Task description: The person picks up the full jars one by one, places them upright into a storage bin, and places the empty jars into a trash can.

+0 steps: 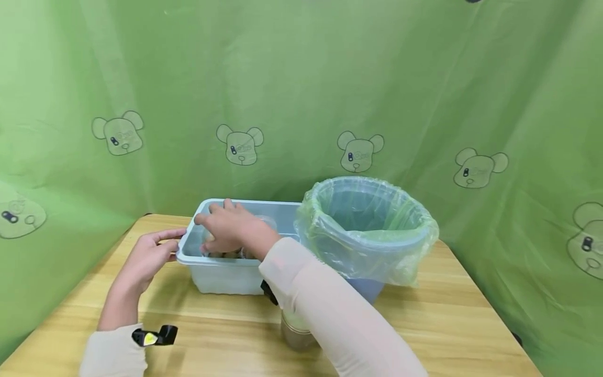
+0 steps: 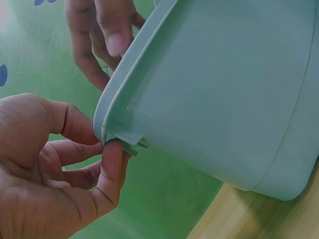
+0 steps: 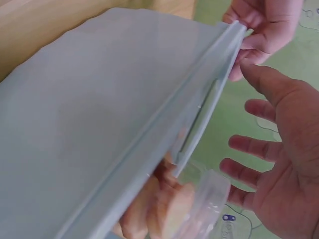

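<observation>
A pale blue plastic tub (image 1: pixel 226 277) sits on the table. At its left end my left hand (image 1: pixel 149 259) pinches the rim between thumb and fingers, as the left wrist view confirms. My right hand (image 1: pixel 231 225) is over the tub's opening. Its fingers are spread and its palm (image 3: pixel 304 149) holds nothing in the right wrist view. Inside the tub are several tan, rounded pieces (image 3: pixel 142 211), of a kind I cannot tell, and a clear plastic container (image 3: pixel 212 199). My right hand and the tub wall hide much of the contents.
To the tub's right stands a bin (image 1: pixel 360 241) lined with a thin yellow-green bag (image 1: pixel 405 262). A small canister (image 1: pixel 297 337) is partly behind my right sleeve. The wooden table (image 1: pixel 226 345) backs onto a green curtain (image 1: pixel 292 78) printed with bear faces.
</observation>
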A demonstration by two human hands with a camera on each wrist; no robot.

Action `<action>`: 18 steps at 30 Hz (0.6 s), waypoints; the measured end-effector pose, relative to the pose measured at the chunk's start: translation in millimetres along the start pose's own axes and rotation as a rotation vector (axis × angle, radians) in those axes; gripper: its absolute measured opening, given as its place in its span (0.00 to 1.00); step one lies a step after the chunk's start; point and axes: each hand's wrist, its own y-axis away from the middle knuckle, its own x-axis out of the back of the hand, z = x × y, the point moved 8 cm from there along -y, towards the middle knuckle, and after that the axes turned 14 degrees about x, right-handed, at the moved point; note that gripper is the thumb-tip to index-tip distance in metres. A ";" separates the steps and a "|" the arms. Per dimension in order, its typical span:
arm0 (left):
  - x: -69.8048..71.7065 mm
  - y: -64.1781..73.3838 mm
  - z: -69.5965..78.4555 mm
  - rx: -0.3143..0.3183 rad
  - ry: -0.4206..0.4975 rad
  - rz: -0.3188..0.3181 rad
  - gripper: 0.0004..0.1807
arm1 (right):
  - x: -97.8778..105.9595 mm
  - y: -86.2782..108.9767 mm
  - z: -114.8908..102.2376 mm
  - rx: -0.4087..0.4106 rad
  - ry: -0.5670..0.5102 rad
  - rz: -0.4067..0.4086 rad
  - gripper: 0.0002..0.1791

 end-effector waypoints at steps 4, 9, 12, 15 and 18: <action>1.7 1.3 -0.1 0.005 -0.009 0.001 0.27 | 8.4 8.0 -1.9 0.020 0.000 0.008 0.38; 3.4 1.7 0.5 0.003 -0.017 -0.001 0.27 | 22.3 23.6 -3.6 0.057 0.034 0.039 0.37; 3.7 1.7 1.2 -0.009 -0.003 0.000 0.27 | 31.7 36.7 -2.7 0.067 0.033 0.068 0.37; 1.7 2.1 2.1 -0.019 0.012 -0.002 0.26 | 39.8 52.9 1.3 0.062 0.026 0.088 0.38; 0.3 1.9 1.8 -0.020 0.012 0.003 0.26 | 47.5 71.5 5.8 0.056 0.020 0.104 0.38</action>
